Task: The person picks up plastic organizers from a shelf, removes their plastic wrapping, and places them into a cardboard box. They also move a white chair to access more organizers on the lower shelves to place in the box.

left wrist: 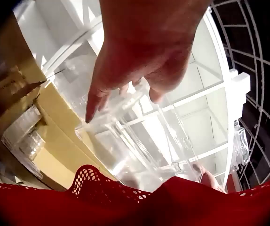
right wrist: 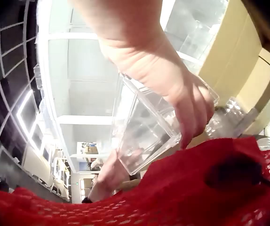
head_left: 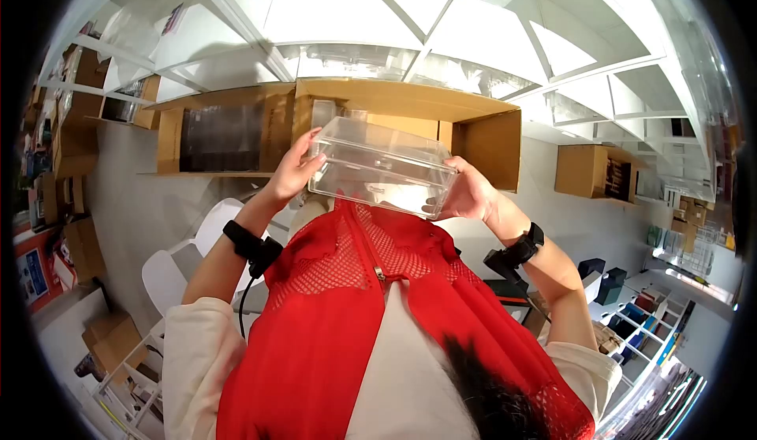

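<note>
A clear, rectangular plastic box [head_left: 382,160] is held up in front of the red vest, tilted, between both hands. My left hand [head_left: 296,172] grips its left end, with the thumb on the near face and the fingers along the far edge. At the opposite end, my right hand [head_left: 471,192] holds the corner, and some of its fingers show through the clear wall. From the left wrist, the box [left wrist: 139,141] hangs below the hand's spread thumb and fingers. The right wrist view has the fingers bent over the box's [right wrist: 149,129] edge.
Behind the box stands an open cardboard carton [head_left: 485,144] with clear plastic pieces inside. Left of it, another carton [head_left: 276,124] holds a dark, wrapped stack. White shelving [head_left: 441,30] rises beyond. White chairs [head_left: 177,270] stand at the left, and a smaller carton [head_left: 579,170] sits at the right.
</note>
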Available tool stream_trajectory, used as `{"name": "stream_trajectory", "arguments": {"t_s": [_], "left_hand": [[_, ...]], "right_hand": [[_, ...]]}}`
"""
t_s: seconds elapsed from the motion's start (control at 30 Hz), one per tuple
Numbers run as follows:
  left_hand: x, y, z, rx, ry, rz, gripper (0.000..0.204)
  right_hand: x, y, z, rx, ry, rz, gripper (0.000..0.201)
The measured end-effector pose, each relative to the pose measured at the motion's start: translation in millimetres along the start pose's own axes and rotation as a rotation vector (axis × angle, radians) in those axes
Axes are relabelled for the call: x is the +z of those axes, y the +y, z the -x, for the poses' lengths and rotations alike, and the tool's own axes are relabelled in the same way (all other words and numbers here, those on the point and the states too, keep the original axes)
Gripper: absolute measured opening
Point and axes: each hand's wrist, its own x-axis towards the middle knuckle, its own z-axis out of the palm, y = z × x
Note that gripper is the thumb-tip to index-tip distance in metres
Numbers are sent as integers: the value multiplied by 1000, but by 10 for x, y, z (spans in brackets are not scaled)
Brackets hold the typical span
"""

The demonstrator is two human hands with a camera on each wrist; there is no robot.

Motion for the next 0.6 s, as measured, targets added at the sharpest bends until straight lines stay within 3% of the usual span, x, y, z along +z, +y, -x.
{"name": "stream_trajectory", "arguments": {"t_s": [0.07, 0.17, 0.23, 0.3, 0.4, 0.43, 0.5, 0.53, 0.6], "left_hand": [[-43, 42, 70, -151, 0, 58, 47], [-99, -19, 183, -182, 40, 100, 46], [-141, -163, 222, -217, 127, 134, 46], [-191, -390, 269, -255, 212, 186, 46], [-323, -858, 249, -351, 327, 196, 39], [-330, -1010, 210, -384, 360, 189, 37], [-471, -1618, 95, -346, 381, 62, 37], [-512, -1858, 18, -335, 387, -1, 37], [-566, -2128, -188, -250, 349, -455, 39]], "right_hand": [[-117, -31, -85, 14, 115, -69, 76], [-384, -127, -305, 47, 83, -25, 80], [-479, -196, -598, 25, 325, -67, 93], [-865, -315, -1063, 46, 291, -38, 88], [-1107, -475, -1817, -82, 526, 89, 83], [-1305, -580, -2101, -74, 379, 101, 81], [-1443, -644, -2696, -166, 607, 300, 88], [-1525, -675, -2957, -178, 596, 337, 89], [-1772, -727, -3524, -212, 571, 397, 92]]}}
